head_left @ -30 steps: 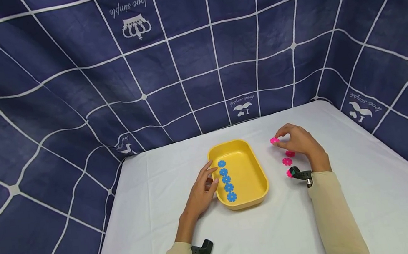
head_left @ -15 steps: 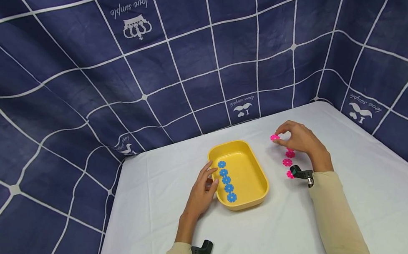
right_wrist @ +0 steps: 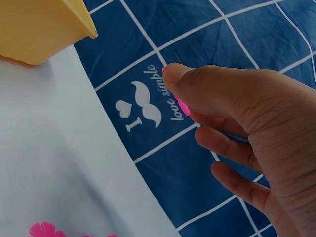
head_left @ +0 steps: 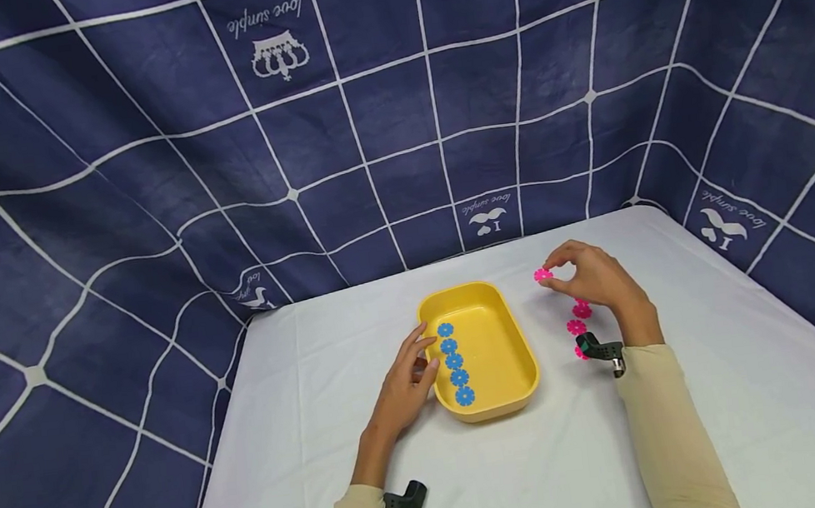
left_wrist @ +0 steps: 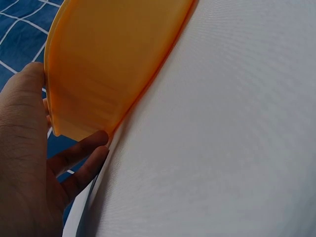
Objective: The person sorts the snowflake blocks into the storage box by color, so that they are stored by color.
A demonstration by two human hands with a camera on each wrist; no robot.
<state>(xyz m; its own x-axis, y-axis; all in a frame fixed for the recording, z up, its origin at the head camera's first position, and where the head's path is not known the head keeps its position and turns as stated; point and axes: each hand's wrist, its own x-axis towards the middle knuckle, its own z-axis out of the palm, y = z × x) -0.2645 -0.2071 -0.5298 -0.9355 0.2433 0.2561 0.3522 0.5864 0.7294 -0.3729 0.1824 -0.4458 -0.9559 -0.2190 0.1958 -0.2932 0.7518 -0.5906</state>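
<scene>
My right hand (head_left: 595,276) pinches a pink flower-shaped plastic disc (head_left: 542,275) between thumb and finger, above the table right of the yellow tray (head_left: 521,358). In the right wrist view the thumb hides most of that held disc (right_wrist: 183,105). My left hand (head_left: 396,389) holds the left side of the tray; the left wrist view shows the thumb at the rim and two fingertips low against the outer wall. Inside, along the tray's left side, several blue flower-shaped discs (head_left: 453,362) lie in a row.
More pink discs (head_left: 576,327) lie on the white tablecloth (head_left: 285,435) beneath my right forearm, partly hidden. A blue checked curtain (head_left: 390,105) rises behind and beside the table. Each wrist wears a small black camera (head_left: 407,500).
My right hand has lifted slightly and moved a little left toward the tray, still pinching the pink disc. The left hand and the blue discs stay put.
</scene>
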